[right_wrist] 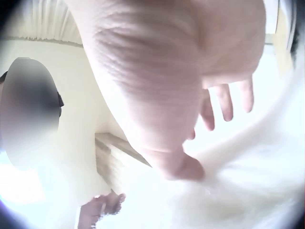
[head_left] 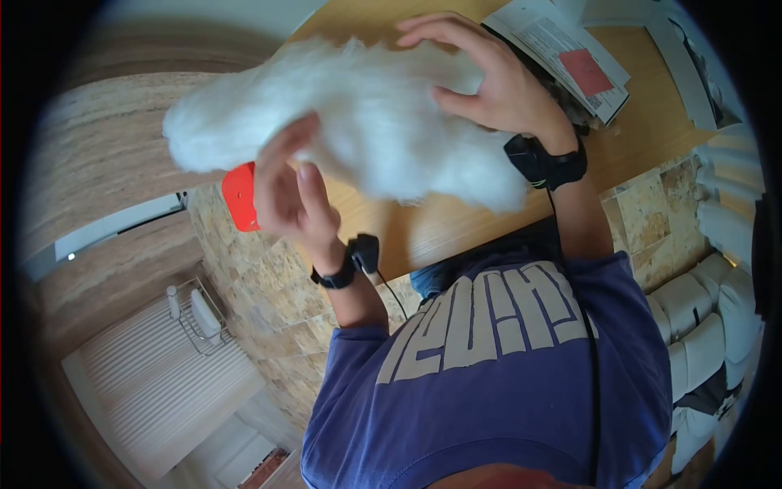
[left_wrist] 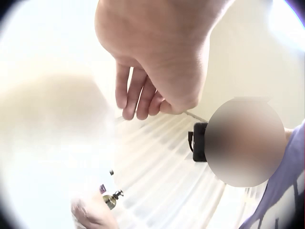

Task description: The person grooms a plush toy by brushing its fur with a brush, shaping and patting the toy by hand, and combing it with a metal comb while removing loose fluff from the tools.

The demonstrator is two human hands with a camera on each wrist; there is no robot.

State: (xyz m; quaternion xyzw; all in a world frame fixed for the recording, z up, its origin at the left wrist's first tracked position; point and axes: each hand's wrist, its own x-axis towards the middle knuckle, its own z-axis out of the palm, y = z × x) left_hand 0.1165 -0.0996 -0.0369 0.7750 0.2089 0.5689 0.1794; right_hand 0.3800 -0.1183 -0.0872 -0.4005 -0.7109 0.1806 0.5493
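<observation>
A large mass of white fluffy fibre stuffing [head_left: 383,122] stretches across the wooden table in the head view, its left end reaching past the table edge. My right hand [head_left: 509,90] lies over its right part, fingers spread and slightly bent, thumb against the fluff. In the right wrist view that thumb [right_wrist: 183,167] meets the pale fibre. My left hand [head_left: 285,196] is raised at the near left side of the stuffing, fingers loosely bent and overlapping it in the head view. Nothing shows between the left fingers in the left wrist view, where the palm [left_wrist: 162,43] fills the top.
Printed papers with a red patch [head_left: 585,72] lie on the table [head_left: 668,106] at the back right. Something red [head_left: 239,197] stands beyond the table's left edge. A white sofa [head_left: 692,334] is at the right, and a wire rack [head_left: 199,318] at lower left.
</observation>
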